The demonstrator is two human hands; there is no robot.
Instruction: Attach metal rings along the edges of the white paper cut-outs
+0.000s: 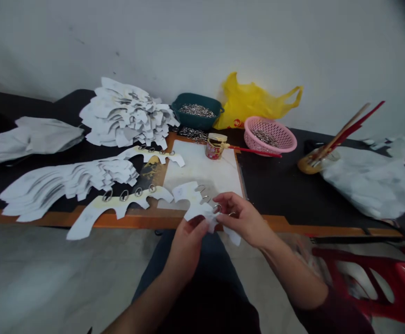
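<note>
Both hands hold one white cut-out strip (192, 200) over the table's front edge. My left hand (187, 241) pinches its lower edge from below. My right hand (241, 219) has its fingers curled on the strip's right part, at the metal rings (205, 195) set along it. Two similar ringed strips (118, 207) lie on the table to the left. A white board (202, 171) lies just beyond the hands.
Piles of white cut-outs (127, 113) fill the left of the table. At the back stand a green tub (197, 111) and a pink basket (270, 134) of metal rings, a small glue tin (215, 146), a yellow bag (254, 99). Brushes in a bowl (315, 162) and a red stool (372, 278) are right.
</note>
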